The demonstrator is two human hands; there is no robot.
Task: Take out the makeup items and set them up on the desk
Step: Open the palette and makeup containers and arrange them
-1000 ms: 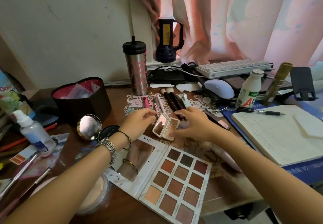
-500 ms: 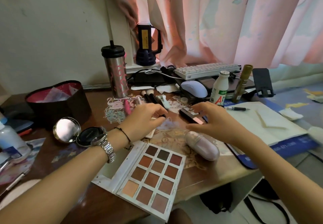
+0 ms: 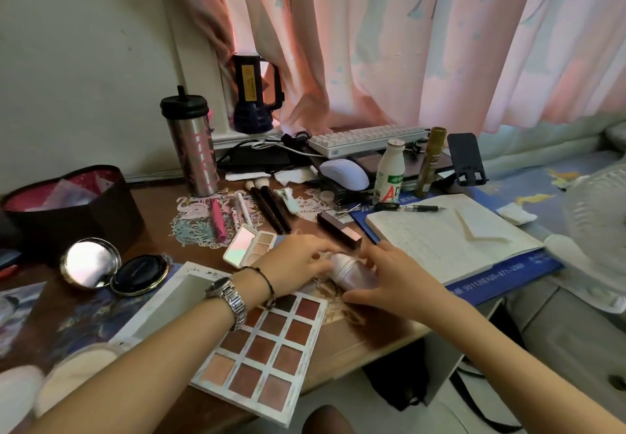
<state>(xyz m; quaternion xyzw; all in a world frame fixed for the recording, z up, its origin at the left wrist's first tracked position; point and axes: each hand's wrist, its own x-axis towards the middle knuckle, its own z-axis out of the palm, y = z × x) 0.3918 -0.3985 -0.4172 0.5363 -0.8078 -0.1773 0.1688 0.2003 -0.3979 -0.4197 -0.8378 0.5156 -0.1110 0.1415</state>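
Pale pink plastic bottle, lying on its side on the wooden desk; long axis set diagonally, cap end toward the far left, base toward the near right. It is gripped at the cap end by the curled fingers of the left hand and clasped along the body by the right hand, thumb beneath, fingers over the top.

Large eyeshadow palette, open, just in front of the bottle, partly under the left wrist. Small open compact, just left of the bottle and behind it. Dark lipstick tube, just behind the bottle. Two brushes and a pink pen, farther behind and left. Round mirror compact, well left of the bottle. Open notebook, right of the bottle, nearly touching the right hand.

Surface: brown wood, patterned paper laid under the items. Room: pink curtain hung behind the desk, pale wall at far left.
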